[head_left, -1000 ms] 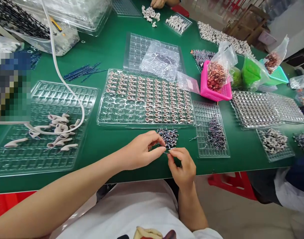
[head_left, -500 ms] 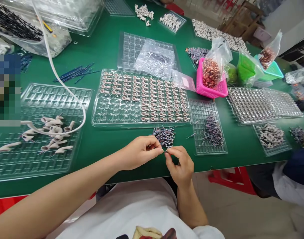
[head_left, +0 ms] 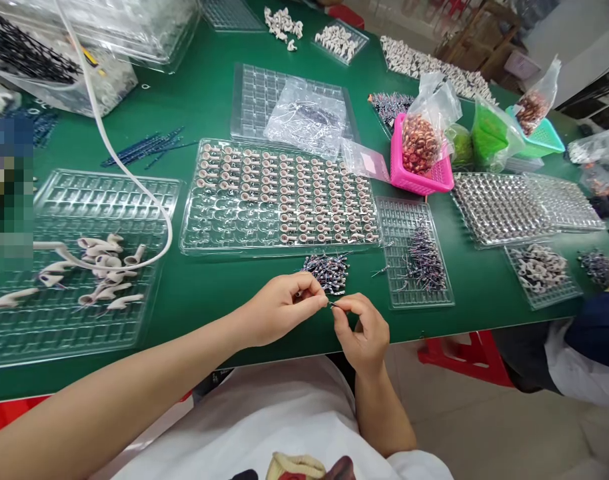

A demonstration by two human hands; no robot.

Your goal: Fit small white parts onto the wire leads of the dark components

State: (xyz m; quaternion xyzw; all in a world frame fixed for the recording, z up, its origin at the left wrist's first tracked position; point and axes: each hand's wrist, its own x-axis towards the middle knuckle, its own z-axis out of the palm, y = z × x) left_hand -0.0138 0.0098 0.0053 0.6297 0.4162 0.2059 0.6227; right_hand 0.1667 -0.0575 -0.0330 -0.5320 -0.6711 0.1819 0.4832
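Observation:
Just above the table's front edge, my left hand (head_left: 289, 308) pinches one end of a small dark wired piece (head_left: 332, 305). Thumb and forefinger of my right hand (head_left: 363, 330) close on its other end. The fingers cover most of it, so its exact kind is hard to make out. Right behind my fingertips lies a pile of small wired parts (head_left: 326, 272) with dark leads and pale ends. Beyond the pile, a transparent moulded tray (head_left: 219, 220) holds rows of pale earphone-like shells (head_left: 304, 193); the pockets at its near left hold no shells.
Left, a white cable (head_left: 104, 133) loops over a tray (head_left: 104, 333) with loose pale shells (head_left: 104, 260). Right, another tray (head_left: 397, 267) carries more wired parts. A pink basket (head_left: 419, 181) with bagged copper-coloured pieces stands behind it. A co-worker's sleeve (head_left: 597, 333) shows far right.
The whole view has shifted slightly left. Both hands keep their pinch at nearly the same spot, with a bit more of the dark piece showing between the fingertips.

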